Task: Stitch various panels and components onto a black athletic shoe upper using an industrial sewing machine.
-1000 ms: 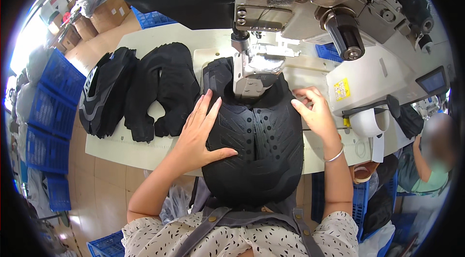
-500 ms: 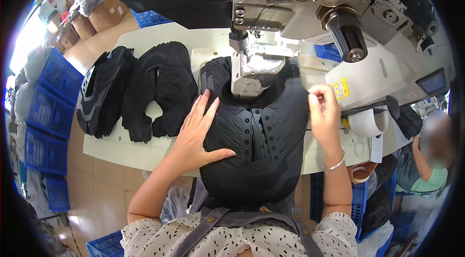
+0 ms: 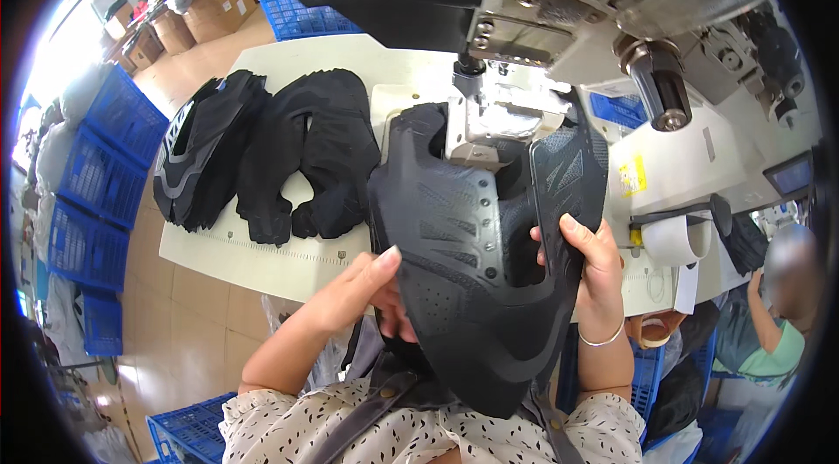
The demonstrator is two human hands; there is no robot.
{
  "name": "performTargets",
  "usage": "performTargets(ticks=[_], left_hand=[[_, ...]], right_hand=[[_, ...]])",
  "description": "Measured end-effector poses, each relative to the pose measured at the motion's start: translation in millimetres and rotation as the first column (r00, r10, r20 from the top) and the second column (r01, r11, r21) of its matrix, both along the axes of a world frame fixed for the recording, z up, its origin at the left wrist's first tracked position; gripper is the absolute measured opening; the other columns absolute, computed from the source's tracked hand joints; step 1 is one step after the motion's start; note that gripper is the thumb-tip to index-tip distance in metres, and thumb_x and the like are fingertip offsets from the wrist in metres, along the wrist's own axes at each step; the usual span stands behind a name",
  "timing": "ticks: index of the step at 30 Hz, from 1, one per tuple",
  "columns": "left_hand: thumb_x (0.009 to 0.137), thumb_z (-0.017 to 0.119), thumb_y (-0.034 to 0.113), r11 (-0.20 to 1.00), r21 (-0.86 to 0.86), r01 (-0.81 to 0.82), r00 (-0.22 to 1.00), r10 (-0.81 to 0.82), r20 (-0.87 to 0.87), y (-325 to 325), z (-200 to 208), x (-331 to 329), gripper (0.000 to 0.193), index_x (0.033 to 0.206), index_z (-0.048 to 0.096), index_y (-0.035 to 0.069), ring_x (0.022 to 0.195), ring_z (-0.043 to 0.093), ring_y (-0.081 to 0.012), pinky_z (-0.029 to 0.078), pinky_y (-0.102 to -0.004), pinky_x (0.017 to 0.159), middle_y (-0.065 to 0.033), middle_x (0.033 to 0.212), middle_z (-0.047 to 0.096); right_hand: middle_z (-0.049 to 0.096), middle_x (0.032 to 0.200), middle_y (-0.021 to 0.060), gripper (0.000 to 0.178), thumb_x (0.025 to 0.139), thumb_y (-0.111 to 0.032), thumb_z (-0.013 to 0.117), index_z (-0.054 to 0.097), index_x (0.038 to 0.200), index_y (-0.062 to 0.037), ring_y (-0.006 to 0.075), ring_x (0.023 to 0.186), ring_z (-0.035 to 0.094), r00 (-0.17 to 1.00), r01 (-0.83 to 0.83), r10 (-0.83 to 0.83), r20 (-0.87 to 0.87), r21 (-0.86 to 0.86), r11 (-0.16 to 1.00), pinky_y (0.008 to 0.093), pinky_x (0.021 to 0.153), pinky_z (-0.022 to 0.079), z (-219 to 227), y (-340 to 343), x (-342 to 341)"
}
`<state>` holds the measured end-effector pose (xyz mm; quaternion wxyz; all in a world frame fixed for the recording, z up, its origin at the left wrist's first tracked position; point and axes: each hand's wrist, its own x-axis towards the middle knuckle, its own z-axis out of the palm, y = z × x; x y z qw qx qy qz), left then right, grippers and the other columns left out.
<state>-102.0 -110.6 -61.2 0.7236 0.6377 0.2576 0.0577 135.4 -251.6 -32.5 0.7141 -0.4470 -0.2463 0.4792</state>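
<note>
A black shoe upper [image 3: 454, 298] with perforated, textured side panels is raised and bent around the front of the sewing machine head [image 3: 489, 128]. My left hand [image 3: 363, 289] is closed on its left edge, thumb on top and fingers curled under, partly hidden. My right hand [image 3: 594, 259] grips the right side of the upper, thumb over the folded panel, with fingertips showing inside the opening. The upper's near end hangs tilted over my lap. Machine parts cover its far end, so I cannot tell whether the needle touches it.
Left of the machine, black uppers [image 3: 336, 128] and another stack of black pieces [image 3: 205, 176] lie on the pale table [image 3: 201, 254]. Blue crates [image 3: 92, 211] line the left side. A white cup-shaped holder [image 3: 673, 232] stands at right; a person [image 3: 769, 324] sits beyond.
The upper has gone from lying flat to lifted, tilted and folded. My left hand has moved from resting flat to gripping its edge; my right hand has taken hold of its right side.
</note>
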Motion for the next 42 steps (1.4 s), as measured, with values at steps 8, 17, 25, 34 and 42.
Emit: performTargets(ticks=[8, 17, 25, 34, 42], left_hand=[[0.086, 0.046, 0.002, 0.868, -0.440, -0.230, 0.777, 0.436, 0.454, -15.0, 30.2, 47.3, 0.035, 0.120, 0.038, -0.001, 0.098, 0.055, -0.0178, 0.044, -0.0311, 0.086, -0.0104, 0.108, 0.054], [0.085, 0.044, -0.003, 0.887, -0.250, -0.388, 0.649, 0.456, 0.609, -0.7, 40.8, 63.4, 0.034, 0.119, 0.042, -0.002, 0.095, 0.054, -0.0132, 0.042, -0.0256, 0.084, -0.0075, 0.106, 0.055], [0.085, 0.043, -0.001, 0.916, -0.252, -0.313, 0.689, 0.401, 0.604, 19.2, 40.5, 80.2, 0.035, 0.120, 0.040, 0.000, 0.093, 0.054, -0.0112, 0.045, -0.0252, 0.080, -0.0082, 0.107, 0.054], [0.086, 0.040, -0.003, 0.917, -0.300, -0.263, 0.713, 0.395, 0.580, 17.1, 34.1, 79.5, 0.035, 0.121, 0.039, -0.001, 0.096, 0.056, -0.0151, 0.045, -0.0284, 0.083, -0.0098, 0.108, 0.054], [0.087, 0.041, -0.002, 0.923, -0.223, -0.314, 0.706, 0.384, 0.595, 16.8, 29.6, 79.2, 0.031, 0.118, 0.041, -0.001, 0.093, 0.054, -0.0118, 0.044, -0.0271, 0.082, -0.0077, 0.105, 0.055]], right_hand=[[0.063, 0.078, 0.0150, 0.020, 0.084, -0.012, 0.052, 0.055, 0.096, 0.0040, 0.0164, 0.057, 0.061, 0.991, 0.089, -0.084, 0.100, -0.042, 0.995, 0.0240, 0.050, 0.052, 17.9, 13.7, -4.6], [0.062, 0.089, 0.0126, 0.022, 0.086, -0.010, 0.047, 0.053, 0.102, 0.0036, 0.0170, 0.069, 0.062, 0.989, 0.149, -0.150, 0.008, 0.072, 0.986, 0.0272, 0.063, 0.053, 19.1, 33.8, 4.8], [0.059, 0.099, 0.0147, 0.027, 0.085, -0.004, 0.045, 0.047, 0.110, 0.0057, 0.0187, 0.083, 0.062, 0.991, 0.128, -0.130, -0.001, 0.196, 0.972, 0.0285, 0.074, 0.052, 12.2, 30.9, 9.5], [0.058, 0.104, 0.0101, 0.033, 0.083, -0.002, 0.052, 0.046, 0.115, 0.0049, 0.0143, 0.091, 0.057, 0.971, 0.181, -0.215, 0.105, 0.263, 0.948, 0.0267, 0.083, 0.046, 7.0, 18.1, -1.2], [0.055, 0.111, 0.0127, 0.044, 0.082, -0.002, 0.049, 0.039, 0.124, 0.0050, 0.0176, 0.096, 0.057, 0.968, 0.148, -0.188, 0.168, 0.222, 0.964, 0.0284, 0.087, 0.045, 3.3, 13.8, 4.1]])
